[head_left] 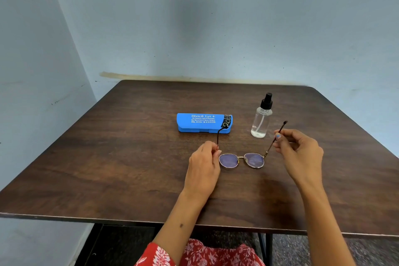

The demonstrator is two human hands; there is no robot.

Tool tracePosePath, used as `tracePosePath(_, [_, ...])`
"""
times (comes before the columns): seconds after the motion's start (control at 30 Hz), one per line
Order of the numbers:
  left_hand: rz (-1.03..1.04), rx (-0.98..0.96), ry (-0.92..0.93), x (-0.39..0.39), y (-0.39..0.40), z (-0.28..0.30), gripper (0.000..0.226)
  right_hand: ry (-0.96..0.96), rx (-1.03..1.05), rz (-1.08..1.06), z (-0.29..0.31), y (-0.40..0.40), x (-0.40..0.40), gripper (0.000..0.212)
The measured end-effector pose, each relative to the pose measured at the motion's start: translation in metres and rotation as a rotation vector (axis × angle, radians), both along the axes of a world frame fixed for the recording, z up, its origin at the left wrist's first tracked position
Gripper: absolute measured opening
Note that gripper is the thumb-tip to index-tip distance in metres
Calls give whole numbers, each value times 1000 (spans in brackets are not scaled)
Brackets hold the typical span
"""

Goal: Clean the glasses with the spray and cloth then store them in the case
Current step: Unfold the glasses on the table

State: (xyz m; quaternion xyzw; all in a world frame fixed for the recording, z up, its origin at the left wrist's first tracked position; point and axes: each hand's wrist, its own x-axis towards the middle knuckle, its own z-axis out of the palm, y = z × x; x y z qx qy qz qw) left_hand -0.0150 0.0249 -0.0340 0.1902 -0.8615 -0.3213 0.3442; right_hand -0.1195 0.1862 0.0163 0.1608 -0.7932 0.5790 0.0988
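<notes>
Early stage: fingers of left hand (203,164) and right hand (299,153) pinching glasses (241,160) temples, spray bottle (261,119) at one o'clock untouched, case (204,122) closed, no cloth visible.

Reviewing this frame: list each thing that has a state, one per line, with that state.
glasses: unfolded, both temple arms open, held at the table by both hands
left hand: pinches the left temple near the hinge
right hand: pinches the right temple partway along
case: closed, lying flat on the table
spray bottle: upright, untouched, clear liquid inside
cloth: not seen
</notes>
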Motion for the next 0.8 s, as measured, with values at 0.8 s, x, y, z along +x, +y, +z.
tracePosePath(0.8, [-22, 136, -279, -8, -145, 16, 92, 552, 856, 318, -1, -179, 62, 57])
